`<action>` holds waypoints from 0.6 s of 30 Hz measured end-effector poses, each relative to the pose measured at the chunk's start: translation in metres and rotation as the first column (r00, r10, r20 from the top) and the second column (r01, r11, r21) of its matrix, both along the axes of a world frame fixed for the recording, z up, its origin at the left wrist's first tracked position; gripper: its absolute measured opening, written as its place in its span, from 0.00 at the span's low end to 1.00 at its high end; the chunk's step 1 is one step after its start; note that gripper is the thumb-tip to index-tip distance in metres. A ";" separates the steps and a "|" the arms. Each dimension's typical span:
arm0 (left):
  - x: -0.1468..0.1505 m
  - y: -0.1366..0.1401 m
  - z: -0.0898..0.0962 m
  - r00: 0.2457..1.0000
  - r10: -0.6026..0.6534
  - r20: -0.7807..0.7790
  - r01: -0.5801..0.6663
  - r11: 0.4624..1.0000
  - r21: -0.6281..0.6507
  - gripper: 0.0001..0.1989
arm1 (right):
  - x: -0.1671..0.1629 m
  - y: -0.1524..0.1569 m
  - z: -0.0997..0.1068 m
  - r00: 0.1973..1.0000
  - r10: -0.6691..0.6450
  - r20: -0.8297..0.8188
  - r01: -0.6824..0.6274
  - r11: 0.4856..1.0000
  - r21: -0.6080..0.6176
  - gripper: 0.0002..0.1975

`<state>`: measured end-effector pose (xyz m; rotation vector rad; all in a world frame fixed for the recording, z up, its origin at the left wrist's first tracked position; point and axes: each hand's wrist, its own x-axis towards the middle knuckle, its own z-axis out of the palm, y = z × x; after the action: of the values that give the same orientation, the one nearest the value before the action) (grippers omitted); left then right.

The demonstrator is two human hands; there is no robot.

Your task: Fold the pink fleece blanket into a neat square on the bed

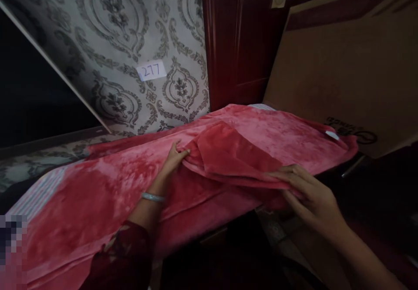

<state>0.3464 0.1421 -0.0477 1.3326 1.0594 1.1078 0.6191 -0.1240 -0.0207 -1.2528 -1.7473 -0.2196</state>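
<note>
A folded red plush cloth (pixel 228 150) lies in loose layers on a red and pink plush cover (pixel 277 135). My left hand (pixel 174 159), with a pale bangle (pixel 153 197) on the wrist, pinches the left edge of the folded cloth between thumb and fingers. At the other end, my right hand (pixel 308 192) grips the cloth's right corner, thumb below and fingers on top. The cloth is stretched between both hands, its near edge slightly raised. Part of what lies inside the folds is hidden.
Behind the cover are a patterned wall (pixel 183 85) with a paper marked 277 (pixel 152 70) and a dark red door (pixel 238 42). A large cardboard box (pixel 342 72) leans at the right. A dark screen (pixel 39 85) stands left. Striped fabric (pixel 42 190) shows at the cover's left end.
</note>
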 end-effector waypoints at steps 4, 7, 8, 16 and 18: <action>-0.013 0.004 0.022 0.852 -0.448 -0.271 0.477 0.878 0.050 0.35 | 0.026 0.002 0.005 0.995 -0.086 -0.050 0.088 0.995 0.039 0.17; -0.019 -0.004 0.023 0.708 -0.519 -0.479 0.618 0.784 0.064 0.32 | 0.039 0.004 0.000 0.988 -0.125 -0.093 0.128 0.991 0.028 0.15; -0.019 -0.006 0.021 0.687 -0.486 -0.541 0.612 0.787 0.070 0.31 | 0.041 0.004 -0.002 0.985 -0.130 -0.113 0.134 0.991 0.023 0.15; -0.003 -0.008 0.018 0.825 -0.122 -0.552 0.255 0.952 0.171 0.05 | 0.046 0.010 -0.007 0.978 -0.146 -0.147 0.151 0.988 0.022 0.14; 0.000 0.000 0.033 0.872 -0.087 -0.481 0.185 0.970 0.160 0.08 | 0.052 0.012 0.000 0.977 -0.171 -0.130 0.177 0.984 0.036 0.12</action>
<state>0.3465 0.1418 -0.0146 1.8765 1.1974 0.8144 0.6708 -0.1121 -0.0207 -1.3566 -1.5172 -0.2758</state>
